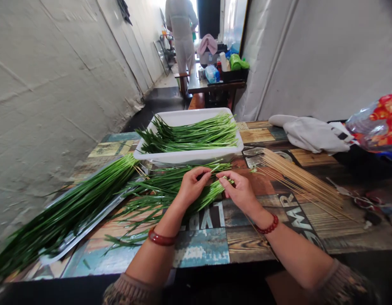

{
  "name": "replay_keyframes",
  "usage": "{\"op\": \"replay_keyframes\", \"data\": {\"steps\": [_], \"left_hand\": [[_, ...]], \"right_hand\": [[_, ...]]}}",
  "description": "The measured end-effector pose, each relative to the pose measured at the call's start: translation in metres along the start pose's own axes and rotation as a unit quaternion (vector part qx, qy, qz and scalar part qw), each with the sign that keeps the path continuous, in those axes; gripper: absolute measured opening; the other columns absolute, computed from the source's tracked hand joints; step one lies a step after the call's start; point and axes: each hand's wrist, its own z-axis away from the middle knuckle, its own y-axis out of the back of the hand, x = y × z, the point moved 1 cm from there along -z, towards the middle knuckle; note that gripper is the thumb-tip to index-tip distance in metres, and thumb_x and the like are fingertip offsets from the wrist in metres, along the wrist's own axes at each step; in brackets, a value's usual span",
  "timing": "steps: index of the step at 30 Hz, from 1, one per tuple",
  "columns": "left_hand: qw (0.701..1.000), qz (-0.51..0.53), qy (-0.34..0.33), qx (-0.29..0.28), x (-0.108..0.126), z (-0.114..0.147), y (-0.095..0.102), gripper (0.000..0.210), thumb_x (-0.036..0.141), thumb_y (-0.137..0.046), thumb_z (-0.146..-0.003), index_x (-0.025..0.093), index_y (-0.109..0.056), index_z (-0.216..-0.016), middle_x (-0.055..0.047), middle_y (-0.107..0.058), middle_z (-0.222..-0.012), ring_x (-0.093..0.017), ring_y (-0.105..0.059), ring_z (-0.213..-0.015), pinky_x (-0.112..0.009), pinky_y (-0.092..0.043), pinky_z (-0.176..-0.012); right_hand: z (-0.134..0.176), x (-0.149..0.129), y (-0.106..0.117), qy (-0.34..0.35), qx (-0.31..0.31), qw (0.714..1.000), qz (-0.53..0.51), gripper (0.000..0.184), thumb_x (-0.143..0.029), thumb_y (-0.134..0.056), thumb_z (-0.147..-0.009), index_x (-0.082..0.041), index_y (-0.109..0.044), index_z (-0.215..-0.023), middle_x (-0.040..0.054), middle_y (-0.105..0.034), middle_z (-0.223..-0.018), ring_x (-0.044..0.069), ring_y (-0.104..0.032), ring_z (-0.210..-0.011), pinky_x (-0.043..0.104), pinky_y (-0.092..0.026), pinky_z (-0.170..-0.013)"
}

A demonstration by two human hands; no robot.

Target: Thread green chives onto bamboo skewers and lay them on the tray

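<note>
My left hand (pixel 194 184) is closed in a pinch on the pale end of a garlic chive stalk. Close beside it, the fingers of my right hand (pixel 237 188) are pinched together, and a thin bamboo skewer (pixel 258 231) slants down from under that hand past the wrist. The skewer's tip is hidden by my fingers. Loose garlic chives (pixel 164 186) lie on the table beneath both hands, pale ends to the right. To the right, a spread bundle of bamboo skewers (pixel 297 178) rests on the patterned tabletop.
A white plastic tub (pixel 188 157) of chives stands behind my hands. At left, a tray (pixel 78 241) bears long chives with skewers through their pale ends. A grey cloth (pixel 313 133), red bag (pixel 386 118) and scissors (pixel 364 201) lie right. A person (pixel 181 34) stands farther back.
</note>
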Motion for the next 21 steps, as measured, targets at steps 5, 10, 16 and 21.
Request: {"op": "replay_keyframes", "data": {"steps": [5, 10, 16, 21], "left_hand": [[1.0, 0.019, 0.005, -0.01, 0.003, 0.0, -0.002, 0.02, 0.029, -0.058, -0.084, 0.015, -0.071, -0.092, -0.006, -0.073, -0.089, -0.016, -0.066, -0.081, -0.025, -0.052, -0.074], [1.0, 0.002, -0.012, -0.016, 0.008, 0.001, -0.002, 0.018, 0.026, -0.058, -0.084, 0.015, -0.071, -0.09, -0.005, -0.074, -0.087, -0.015, -0.066, -0.078, -0.025, -0.052, -0.074], [0.999, -0.028, -0.026, -0.015, 0.01, 0.002, -0.002, 0.017, 0.023, -0.057, -0.084, 0.016, -0.071, -0.087, -0.004, -0.074, -0.087, -0.016, -0.067, -0.08, -0.026, -0.052, -0.078], [0.999, -0.023, -0.036, -0.02, 0.011, 0.002, -0.002, 0.017, 0.02, -0.056, -0.083, 0.015, -0.072, -0.085, -0.004, -0.074, -0.083, -0.015, -0.067, -0.077, -0.024, -0.051, -0.074]], "right_hand": [[-0.001, -0.006, 0.001, 0.013, 0.01, 1.0, -0.006, 0.029, -0.038, -0.053, -0.086, -0.017, -0.068, -0.1, -0.003, -0.056, -0.056, 0.009, -0.048, -0.041, 0.021, -0.039, -0.043], [-0.003, -0.004, 0.002, 0.018, 0.017, 1.0, 0.005, 0.029, -0.037, -0.054, -0.086, -0.017, -0.069, -0.1, -0.003, -0.055, -0.054, 0.009, -0.048, -0.042, 0.02, -0.038, -0.043], [-0.002, 0.0, 0.002, 0.009, 0.012, 1.0, -0.002, 0.031, -0.041, -0.054, -0.086, -0.017, -0.068, -0.101, -0.0025, -0.057, -0.057, 0.009, -0.048, -0.041, 0.021, -0.039, -0.043], [-0.002, 0.002, 0.002, 0.001, 0.014, 1.0, 0.006, 0.031, -0.041, -0.055, -0.086, -0.017, -0.068, -0.1, -0.0035, -0.052, -0.051, 0.01, -0.048, -0.041, 0.021, -0.037, -0.041]]}}
